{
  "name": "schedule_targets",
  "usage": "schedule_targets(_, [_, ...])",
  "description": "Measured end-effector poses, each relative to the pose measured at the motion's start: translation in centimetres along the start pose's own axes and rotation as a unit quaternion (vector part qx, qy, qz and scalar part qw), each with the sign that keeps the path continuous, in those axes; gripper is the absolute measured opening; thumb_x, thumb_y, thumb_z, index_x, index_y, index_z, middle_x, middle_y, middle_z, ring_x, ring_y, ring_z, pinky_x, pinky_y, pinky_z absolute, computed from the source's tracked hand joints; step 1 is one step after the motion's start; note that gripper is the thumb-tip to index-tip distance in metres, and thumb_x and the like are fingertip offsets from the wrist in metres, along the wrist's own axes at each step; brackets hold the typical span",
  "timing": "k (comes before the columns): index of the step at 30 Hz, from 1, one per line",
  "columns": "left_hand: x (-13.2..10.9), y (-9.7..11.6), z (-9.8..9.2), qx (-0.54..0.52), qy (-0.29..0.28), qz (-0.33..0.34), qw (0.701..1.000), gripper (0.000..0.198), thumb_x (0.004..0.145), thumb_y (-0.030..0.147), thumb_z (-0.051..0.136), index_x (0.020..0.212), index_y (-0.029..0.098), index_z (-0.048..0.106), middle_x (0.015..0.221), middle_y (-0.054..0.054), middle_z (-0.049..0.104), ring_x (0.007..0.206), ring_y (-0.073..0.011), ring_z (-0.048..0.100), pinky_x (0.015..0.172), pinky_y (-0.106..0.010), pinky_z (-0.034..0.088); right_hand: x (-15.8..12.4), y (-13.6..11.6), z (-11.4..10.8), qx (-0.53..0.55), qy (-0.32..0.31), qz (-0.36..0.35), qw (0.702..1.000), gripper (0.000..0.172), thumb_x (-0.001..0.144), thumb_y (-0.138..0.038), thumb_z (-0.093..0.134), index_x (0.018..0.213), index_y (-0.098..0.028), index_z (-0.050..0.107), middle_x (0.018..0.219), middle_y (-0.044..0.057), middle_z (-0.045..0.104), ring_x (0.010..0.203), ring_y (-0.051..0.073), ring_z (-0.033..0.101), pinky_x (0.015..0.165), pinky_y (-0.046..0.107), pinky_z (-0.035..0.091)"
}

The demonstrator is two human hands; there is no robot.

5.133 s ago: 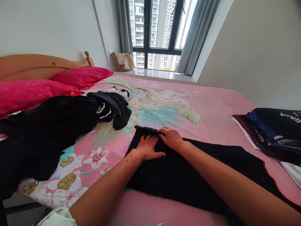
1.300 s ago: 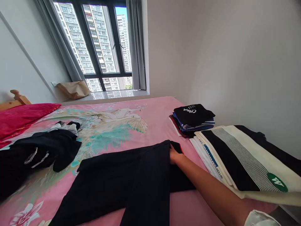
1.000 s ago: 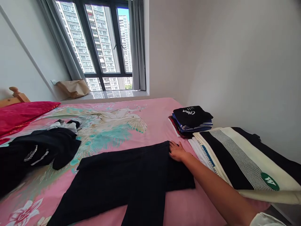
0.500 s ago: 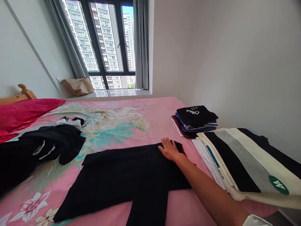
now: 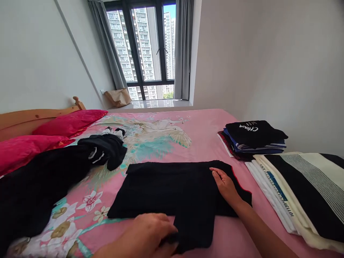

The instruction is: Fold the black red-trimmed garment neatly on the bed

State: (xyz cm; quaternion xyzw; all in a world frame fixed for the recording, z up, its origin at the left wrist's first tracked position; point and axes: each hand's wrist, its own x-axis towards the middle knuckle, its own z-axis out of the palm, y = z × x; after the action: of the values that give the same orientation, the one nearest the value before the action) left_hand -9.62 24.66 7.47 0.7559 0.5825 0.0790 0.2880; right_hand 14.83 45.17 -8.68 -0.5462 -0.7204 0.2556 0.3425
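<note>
A black shirt (image 5: pixel 158 182) with red trim along its right edge lies partly folded on the bed. One long piece of it, probably a sleeve (image 5: pixel 196 222), points toward me. My left hand (image 5: pixel 147 233), slightly blurred, has its fingers curled round the left edge of that piece near the bottom of the view. Resting on the shirt's upper right part is my right hand (image 5: pixel 224 184), its fingers stretched out and close together.
Folded clothes (image 5: pixel 252 134) are stacked at the right, beside a pile of cream-and-black striped garments (image 5: pixel 309 179). Rumpled dark clothes (image 5: pixel 61 168) lie at the left. Red pillows (image 5: pixel 72 122) rest by the wooden headboard (image 5: pixel 24 120). Pink floral bedding (image 5: pixel 204 125) covers the bed.
My left hand has come into view and taken hold of the black shirt's lower piece. My right hand has turned onto its side with its fingers drawn together. The view has swung left.
</note>
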Motion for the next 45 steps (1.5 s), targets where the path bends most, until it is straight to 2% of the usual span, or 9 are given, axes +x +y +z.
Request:
schedule_targets(5, [4.5, -4.0, -6.4, -0.125, 0.140, -0.121, 0.975, 0.029, 0.072, 0.042, 0.059, 0.058, 0.016, 0.061, 0.053, 0.000, 0.057, 0.056, -0.0159, 0.053, 0.052, -0.025, 0.036, -5.4, 0.5, -1.7, 0.080, 0.072, 0.031, 0.994, 0.038, 0.083, -0.050, 0.046, 0.104, -0.025, 0.064, 0.110, 0.005, 0.065, 0.106, 0.026, 0.058, 0.096, 0.043, 0.045])
schedule_targets(9, [6.7, -11.0, -8.9, -0.329, 0.237, -0.236, 0.883, 0.039, 0.060, 0.044, 0.069, 0.084, 0.014, 0.067, 0.075, -0.004, 0.068, 0.073, -0.0214, 0.062, 0.056, -0.027, 0.047, -7.3, 0.5, -3.0, 0.043, 0.101, 0.040, 0.993, 0.034, 0.080, -0.050, 0.049, 0.100, -0.029, 0.067, 0.098, 0.004, 0.069, 0.097, 0.028, 0.063, 0.082, 0.042, 0.053])
schedule_targets(13, [7.0, -17.4, -6.0, -0.333, 0.265, -0.337, 0.840, 0.036, 0.056, 0.040, 0.071, 0.079, 0.014, 0.063, 0.073, -0.007, 0.066, 0.065, -0.0209, 0.062, 0.051, -0.029, 0.048, -7.5, -0.6, -2.7, 0.022, 0.088, 0.006, 0.996, 0.033, 0.080, -0.050, 0.049, 0.100, -0.031, 0.065, 0.105, 0.004, 0.066, 0.099, 0.028, 0.062, 0.083, 0.044, 0.053])
schedule_targets(18, [6.6, -21.7, -1.5, -0.317, 0.279, -0.374, 0.826, 0.031, 0.054, 0.041, 0.070, 0.069, 0.016, 0.059, 0.064, -0.004, 0.062, 0.062, -0.0191, 0.060, 0.047, -0.024, 0.043, -6.9, -2.3, -0.5, 0.004, 0.047, -0.064, 0.997, 0.031, 0.085, -0.045, 0.047, 0.105, -0.027, 0.062, 0.113, 0.007, 0.062, 0.109, 0.026, 0.056, 0.096, 0.048, 0.045])
schedule_targets(26, [7.2, -24.4, -0.8, -0.320, 0.278, -0.365, 0.829, 0.032, 0.058, 0.044, 0.064, 0.076, 0.017, 0.063, 0.065, -0.003, 0.062, 0.058, -0.0172, 0.055, 0.044, -0.022, 0.035, -3.9, -4.5, 3.0, -0.082, 0.028, -0.133, 0.987, 0.033, 0.088, -0.040, 0.042, 0.113, -0.024, 0.056, 0.122, 0.008, 0.057, 0.121, 0.026, 0.045, 0.104, 0.049, 0.034])
schedule_targets(33, [7.0, -25.5, -1.1, -0.323, 0.333, -0.326, 0.824, 0.032, 0.063, 0.041, 0.057, 0.087, 0.019, 0.062, 0.063, 0.002, 0.055, 0.054, -0.0130, 0.048, 0.043, -0.020, 0.031, 3.4, -4.2, 3.9, -0.231, -0.050, -0.047, 0.971, 0.040, 0.089, -0.035, 0.034, 0.122, -0.019, 0.051, 0.122, 0.011, 0.058, 0.119, 0.029, 0.045, 0.103, 0.059, 0.022])
schedule_targets(38, [6.7, -27.1, 0.5, -0.331, 0.339, -0.332, 0.816, 0.025, 0.062, 0.040, 0.060, 0.073, 0.017, 0.058, 0.054, 0.004, 0.046, 0.047, -0.0119, 0.043, 0.040, -0.021, 0.028, 5.7, -3.5, 4.3, -0.266, -0.146, -0.017, 0.953, 0.029, 0.083, -0.032, 0.040, 0.098, -0.022, 0.063, 0.104, 0.006, 0.066, 0.106, 0.028, 0.053, 0.102, 0.062, 0.015])
schedule_targets(41, [6.6, -27.7, 0.9, -0.337, 0.335, -0.317, 0.821, 0.026, 0.066, 0.042, 0.057, 0.075, 0.017, 0.057, 0.053, 0.005, 0.042, 0.045, -0.0095, 0.038, 0.038, -0.020, 0.024, 6.6, -3.1, 4.4, -0.257, -0.159, -0.010, 0.953, 0.034, 0.082, -0.031, 0.038, 0.105, -0.023, 0.060, 0.111, 0.007, 0.064, 0.110, 0.028, 0.052, 0.101, 0.064, 0.012])
schedule_targets(45, [6.4, -27.5, 0.7, -0.336, 0.326, -0.299, 0.831, 0.036, 0.068, 0.048, 0.057, 0.085, 0.016, 0.060, 0.056, 0.005, 0.047, 0.045, -0.0093, 0.040, 0.038, -0.020, 0.024, 7.9, -3.1, 4.3, -0.252, -0.198, 0.000, 0.947, 0.028, 0.079, -0.030, 0.038, 0.082, -0.023, 0.066, 0.092, 0.005, 0.069, 0.097, 0.027, 0.059, 0.097, 0.058, 0.024])
